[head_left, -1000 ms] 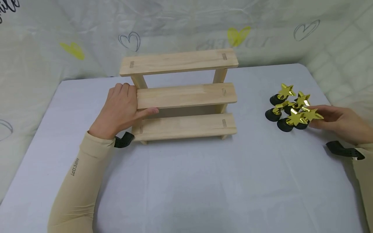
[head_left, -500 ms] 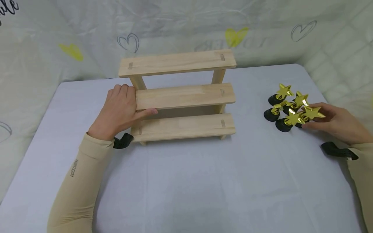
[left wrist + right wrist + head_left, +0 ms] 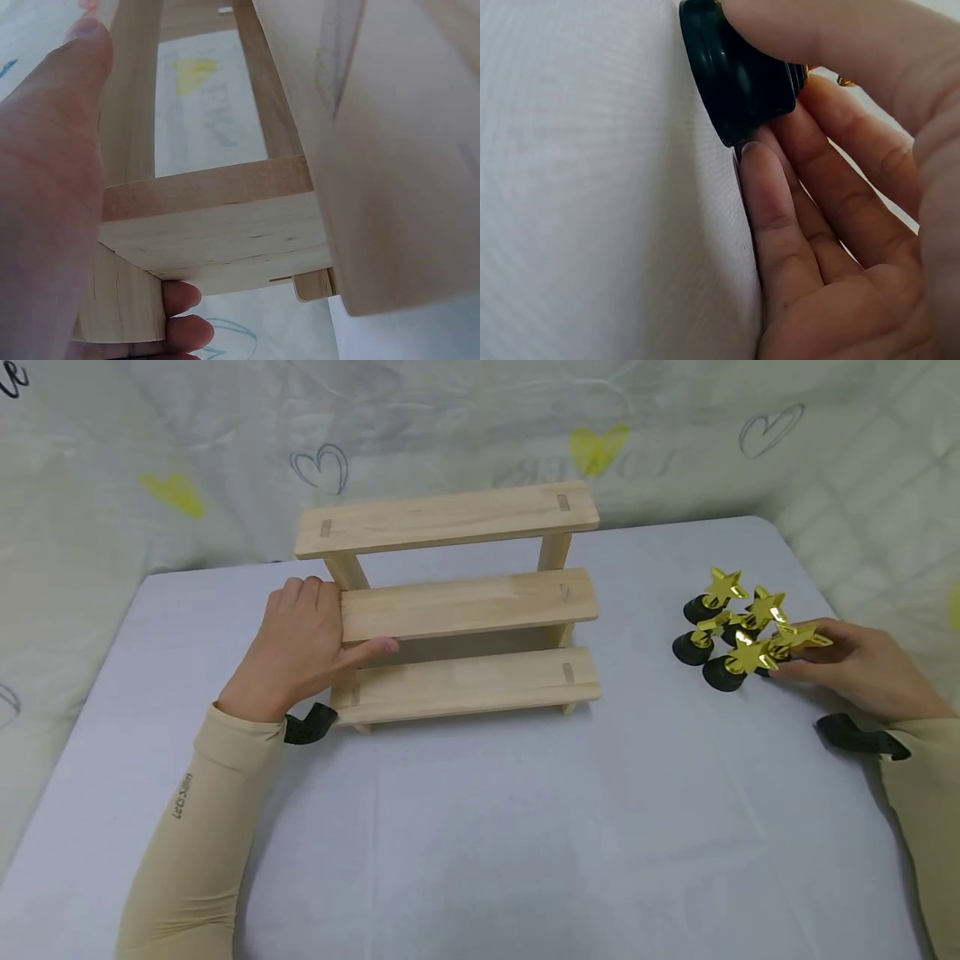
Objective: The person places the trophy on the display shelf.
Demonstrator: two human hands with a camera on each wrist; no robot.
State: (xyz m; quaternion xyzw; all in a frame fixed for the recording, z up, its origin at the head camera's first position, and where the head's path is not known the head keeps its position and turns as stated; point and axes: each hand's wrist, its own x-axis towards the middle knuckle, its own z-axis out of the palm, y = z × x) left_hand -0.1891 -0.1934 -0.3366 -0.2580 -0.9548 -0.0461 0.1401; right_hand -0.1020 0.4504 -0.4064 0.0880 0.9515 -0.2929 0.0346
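A three-tier wooden stand [image 3: 465, 606] is on the table, and my left hand [image 3: 296, 652] grips the left end of its middle step. The thumb lies along the step's front edge. In the left wrist view, fingertips [image 3: 187, 334] curl round a wooden part below. At the right, a cluster of small gold star trophies [image 3: 722, 589] with black bases stands on the cloth. My right hand [image 3: 870, 672] pinches the rightmost trophy [image 3: 806, 637], which partly hides behind a neighbouring star. Its dark round base [image 3: 742, 75], close to the cloth, shows between thumb and fingers in the right wrist view.
A white cloth covers the table [image 3: 480, 827]. Behind it hangs a pale sheet [image 3: 450, 427] printed with hearts, close to the stand's top step. The other trophies stand tightly together, just left of the right hand.
My right hand has moved slightly left, and its thumb has come in round the rightmost trophy's base. The left hand keeps its grip on the stand. The head view has shifted a little.
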